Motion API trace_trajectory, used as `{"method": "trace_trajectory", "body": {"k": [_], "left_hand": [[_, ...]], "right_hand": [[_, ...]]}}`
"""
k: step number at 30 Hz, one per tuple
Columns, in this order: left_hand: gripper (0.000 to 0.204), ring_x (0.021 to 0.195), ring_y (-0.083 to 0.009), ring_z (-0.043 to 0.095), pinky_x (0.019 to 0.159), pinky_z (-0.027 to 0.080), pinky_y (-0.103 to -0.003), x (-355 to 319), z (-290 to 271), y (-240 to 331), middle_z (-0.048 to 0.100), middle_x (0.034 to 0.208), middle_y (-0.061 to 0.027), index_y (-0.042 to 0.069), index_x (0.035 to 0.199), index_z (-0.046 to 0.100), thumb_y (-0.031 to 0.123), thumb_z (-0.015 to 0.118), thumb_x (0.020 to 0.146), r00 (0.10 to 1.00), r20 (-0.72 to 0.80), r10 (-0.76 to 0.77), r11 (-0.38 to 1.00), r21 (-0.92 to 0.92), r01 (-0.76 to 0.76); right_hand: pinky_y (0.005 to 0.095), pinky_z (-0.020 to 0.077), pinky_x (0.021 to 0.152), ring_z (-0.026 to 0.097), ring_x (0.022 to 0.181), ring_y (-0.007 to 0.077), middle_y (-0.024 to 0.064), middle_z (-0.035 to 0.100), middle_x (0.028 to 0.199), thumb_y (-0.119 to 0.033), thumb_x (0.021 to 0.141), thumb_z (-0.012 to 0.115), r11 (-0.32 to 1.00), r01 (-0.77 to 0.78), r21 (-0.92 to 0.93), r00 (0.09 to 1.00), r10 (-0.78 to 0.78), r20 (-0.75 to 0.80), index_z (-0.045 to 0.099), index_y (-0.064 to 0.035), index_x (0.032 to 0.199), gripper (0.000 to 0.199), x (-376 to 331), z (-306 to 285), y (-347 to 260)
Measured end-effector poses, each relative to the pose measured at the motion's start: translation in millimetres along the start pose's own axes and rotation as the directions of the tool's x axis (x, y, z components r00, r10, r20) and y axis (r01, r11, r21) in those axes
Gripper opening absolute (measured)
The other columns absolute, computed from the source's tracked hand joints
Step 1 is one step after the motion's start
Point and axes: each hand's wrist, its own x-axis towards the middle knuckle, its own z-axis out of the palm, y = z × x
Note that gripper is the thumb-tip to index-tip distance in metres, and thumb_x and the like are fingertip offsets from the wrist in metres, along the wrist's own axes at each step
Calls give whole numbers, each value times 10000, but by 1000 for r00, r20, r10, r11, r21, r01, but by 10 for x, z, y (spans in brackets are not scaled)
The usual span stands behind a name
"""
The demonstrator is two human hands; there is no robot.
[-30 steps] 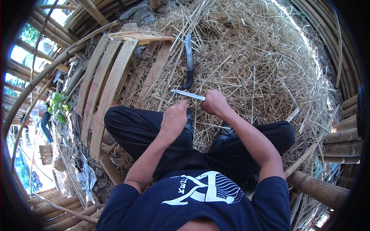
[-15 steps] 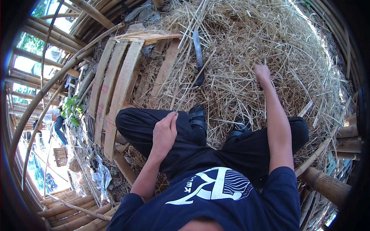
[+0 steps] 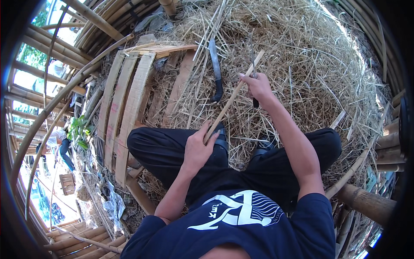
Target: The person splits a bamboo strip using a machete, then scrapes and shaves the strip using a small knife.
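I sit in black trousers on a heap of straw. My left hand (image 3: 199,149) rests on my left knee and pinches the lower end of a thin pale bamboo strip (image 3: 235,95), which slants up and to the right. My right hand (image 3: 258,86) is raised over the straw and grips a slim knife (image 3: 252,58), blade pointing away and dark handle sticking out below the fist. The strip's upper part passes right by that hand's fingers. A larger curved blade with a dark handle (image 3: 215,71) lies on the straw just left of the strip.
Wide curved bamboo slats (image 3: 129,99) lie side by side to my left. The dry straw pile (image 3: 315,69) fills the front and right. Thick bamboo poles (image 3: 366,203) frame the right side and back. Far below at the left another person (image 3: 60,144) stands on the ground.
Half a second ago my right hand was stretched far out over the straw and my left lay bare on my knee. Now the right is pulled back holding the knife, and the left holds the strip.
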Motion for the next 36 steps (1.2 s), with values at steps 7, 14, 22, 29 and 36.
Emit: {"method": "trace_trajectory", "body": {"k": [7, 14, 22, 29, 36], "left_hand": [[256, 530, -287, 562, 527, 434, -356, -350, -199, -39, 577, 624, -137, 12, 1037, 599, 198, 672, 877, 992, 63, -109, 975, 203, 94], [207, 622, -372, 603, 558, 443, -431, -605, -413, -28, 590, 662, -168, 21, 945, 562, 226, 588, 933, 937, 289, -199, 976, 141, 164], [200, 683, -396, 593, 596, 437, -401, -434, -226, -258, 591, 723, -224, -34, 906, 542, 132, 465, 984, 986, 105, -131, 989, 78, 123], [284, 773, -460, 607, 662, 479, -530, -164, -34, -290, 621, 749, -264, -7, 879, 531, 235, 437, 994, 962, 132, -240, 949, 241, 204], [282, 746, -476, 599, 658, 470, -549, 32, 98, -233, 609, 719, -281, -18, 870, 547, 222, 448, 982, 970, 100, -223, 921, 347, 176]], "right_hand": [[322, 393, 497, 486, 497, 117, 9, 505, 535, -319, 888, 653, 989, 20, -149, 975, -52, -218, 657, 2, 753, 348, 97, -108, -49], [349, 412, 563, 497, 530, 130, 36, 550, 557, -361, 876, 646, 965, 14, -261, 957, -88, -276, 712, -35, 763, 351, 113, -157, -97], [405, 455, 596, 566, 553, 247, 135, 583, 585, -444, 883, 605, 747, 67, -662, 992, -124, -39, 636, -1, 676, 490, -339, 84, -337], [470, 537, 706, 654, 702, 402, 243, 649, 705, -196, 763, 619, 462, 373, -805, 928, -167, 334, 666, 60, 733, 262, -743, 475, 286], [454, 557, 700, 664, 717, 408, 268, 647, 719, -149, 669, 591, 417, 365, -833, 925, -59, 376, 651, 68, 678, 226, -767, 589, 565]]}}
